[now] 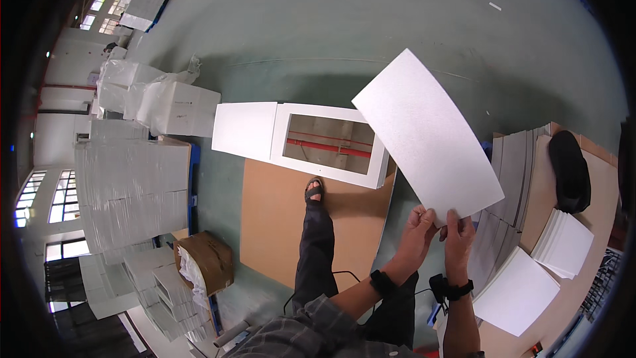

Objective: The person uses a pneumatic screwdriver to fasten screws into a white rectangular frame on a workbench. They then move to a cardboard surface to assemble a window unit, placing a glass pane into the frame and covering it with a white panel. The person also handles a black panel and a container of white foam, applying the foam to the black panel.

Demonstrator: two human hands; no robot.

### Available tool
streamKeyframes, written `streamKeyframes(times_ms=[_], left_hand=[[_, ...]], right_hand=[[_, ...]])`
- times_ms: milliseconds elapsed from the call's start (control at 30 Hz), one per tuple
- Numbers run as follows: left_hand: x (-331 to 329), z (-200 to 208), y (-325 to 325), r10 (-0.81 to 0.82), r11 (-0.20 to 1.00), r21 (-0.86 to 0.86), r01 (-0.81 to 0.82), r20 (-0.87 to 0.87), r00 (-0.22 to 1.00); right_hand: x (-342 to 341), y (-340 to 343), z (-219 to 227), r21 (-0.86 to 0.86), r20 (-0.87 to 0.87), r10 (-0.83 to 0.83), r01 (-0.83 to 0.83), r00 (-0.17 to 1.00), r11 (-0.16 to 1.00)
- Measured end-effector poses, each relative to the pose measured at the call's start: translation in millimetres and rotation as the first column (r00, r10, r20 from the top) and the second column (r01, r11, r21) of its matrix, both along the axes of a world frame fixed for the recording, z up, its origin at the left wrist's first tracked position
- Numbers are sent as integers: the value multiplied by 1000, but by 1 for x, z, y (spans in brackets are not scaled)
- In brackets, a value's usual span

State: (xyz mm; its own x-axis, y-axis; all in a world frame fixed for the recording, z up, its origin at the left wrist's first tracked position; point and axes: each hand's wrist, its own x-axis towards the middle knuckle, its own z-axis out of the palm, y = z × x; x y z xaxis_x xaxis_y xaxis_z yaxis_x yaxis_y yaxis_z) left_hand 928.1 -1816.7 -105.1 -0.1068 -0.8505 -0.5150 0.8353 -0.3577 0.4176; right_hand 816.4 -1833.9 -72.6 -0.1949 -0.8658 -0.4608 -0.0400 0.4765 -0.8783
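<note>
A thin white rectangular sheet [430, 139] tilts out in front of me, its near end pinched between fingers and thumbs. My left hand [419, 222] grips the left part of that edge, and my right hand [458, 232] holds it close by on the right. Beyond the sheet's left side lies a white panel unit [246, 131] with a framed mirror [331, 142] reflecting a ceiling and red pipes. The sheet covers the frame's right end. Under the unit, a brown cardboard sheet [271, 219] lies on the floor, with my foot [314, 189] on it.
To the right, a cardboard-topped stack holds white sheets [517, 292], a smaller white pile [563, 244] and a black object [571, 172]. Wrapped stacks [136, 179], a white box [189, 109] and an open brown carton [211, 262] stand left. A cable runs near my legs.
</note>
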Motion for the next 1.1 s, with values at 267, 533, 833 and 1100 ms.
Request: streamKeyframes(times_ms=[267,533,833,1100], left_hand=[[204,-16,-27,-595,762,397,512,741,311],[344,-122,-89,-10,832,244,498,905,-426],[373,-177,-119,-165,766,486,421,781,-602],[366,-177,-120,-139,780,455,429,795,-590]], right_hand=[[123,-72,-89,134,-27,380,-374,924,918],[195,-120,-154,213,-51,561,-539,827,815],[229,-126,-178,285,-105,416,-374,903,883],[165,-50,-198,87,-253,258,-244,932,966]])
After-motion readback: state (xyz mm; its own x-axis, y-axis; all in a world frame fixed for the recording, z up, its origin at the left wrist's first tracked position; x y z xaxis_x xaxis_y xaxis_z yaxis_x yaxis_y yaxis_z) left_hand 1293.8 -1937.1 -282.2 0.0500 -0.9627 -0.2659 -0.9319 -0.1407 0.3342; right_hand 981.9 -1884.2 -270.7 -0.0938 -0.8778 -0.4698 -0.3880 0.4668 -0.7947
